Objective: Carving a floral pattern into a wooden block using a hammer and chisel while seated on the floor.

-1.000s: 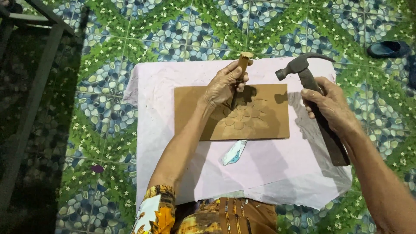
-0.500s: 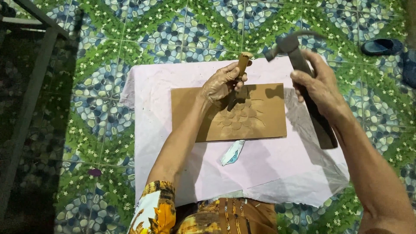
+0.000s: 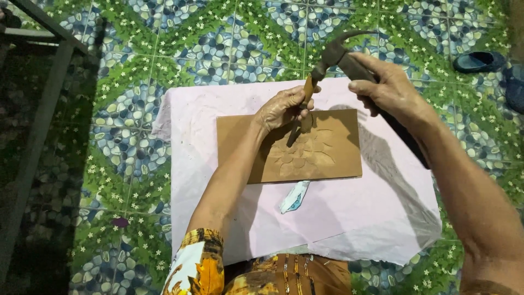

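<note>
We see the left hand (image 3: 281,109) gripping a wooden-handled chisel (image 3: 303,109) tilted onto a brown carved board (image 3: 327,158); right hand (image 3: 390,90) holds hammer (image 3: 334,53), head meeting chisel top; pink cloth (image 3: 355,213) beneath

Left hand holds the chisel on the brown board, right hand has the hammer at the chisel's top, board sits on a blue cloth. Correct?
One thing is off: the cloth under the brown board is pale pink, not blue, as the head view shows. Otherwise right: the left hand holds the chisel on the board, and the right hand has the hammer at the chisel's top.
</note>
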